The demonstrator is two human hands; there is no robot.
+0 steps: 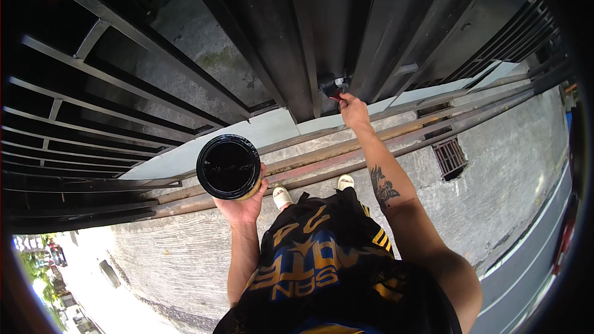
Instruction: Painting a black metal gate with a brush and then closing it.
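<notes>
My left hand (pixel 242 204) holds up an open can of black paint (pixel 228 167) from below and the side, its rim smeared with black. Reaching forward, my right hand (pixel 354 109) grips the red handle of a paintbrush (pixel 336 94). The brush's dark head is low between upright bars of a black metal gate (pixel 301 51), close to the bars; whether the bristles touch the metal cannot be told. Dark, glossy surfaces surround the brush.
A pale sill (pixel 274 125) runs under the gate. Several long pipes (pixel 325 150) lie along its foot, before my sandalled feet (pixel 282 198). To the right, a rusty drain grate (pixel 449 157) is set in the concrete pavement (pixel 501 167). A road lies at the lower right.
</notes>
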